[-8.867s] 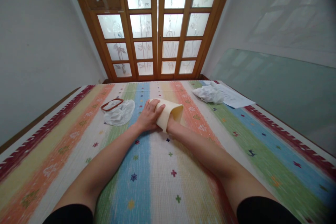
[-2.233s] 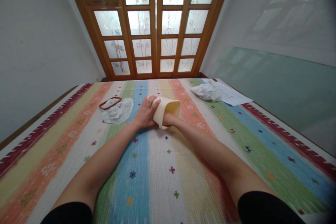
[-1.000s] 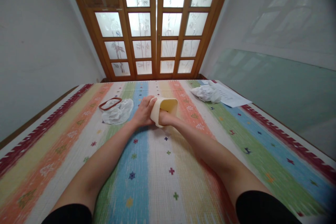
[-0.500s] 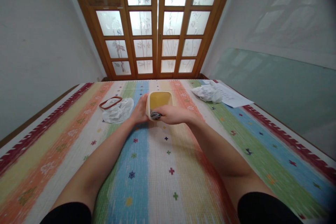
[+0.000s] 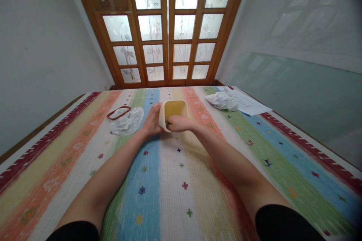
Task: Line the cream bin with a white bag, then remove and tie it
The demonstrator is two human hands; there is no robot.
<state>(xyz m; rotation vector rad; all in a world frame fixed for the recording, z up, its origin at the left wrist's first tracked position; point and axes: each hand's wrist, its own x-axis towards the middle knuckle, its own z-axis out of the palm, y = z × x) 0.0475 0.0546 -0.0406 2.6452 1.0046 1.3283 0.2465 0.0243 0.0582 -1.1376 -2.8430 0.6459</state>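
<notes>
Container, cream and squarish (image 5: 175,108), sits mid-worktop (image 5: 172,188) in the head view, its open mouth tilted towards the wearer. The left hand (image 5: 152,121) grips its outer left side; the right hand (image 5: 181,123) reaches into the mouth, fingers closed on something dark (image 5: 167,124) (too hidden to name). So far the container is open and work inside it looks under way; how much is finished or left cannot be told. Well apart lie a brown ring (image 5: 120,116) on crumpled white material (image 5: 130,123), a crumpled white bag (image 5: 222,101) and paper (image 5: 253,106).
</notes>
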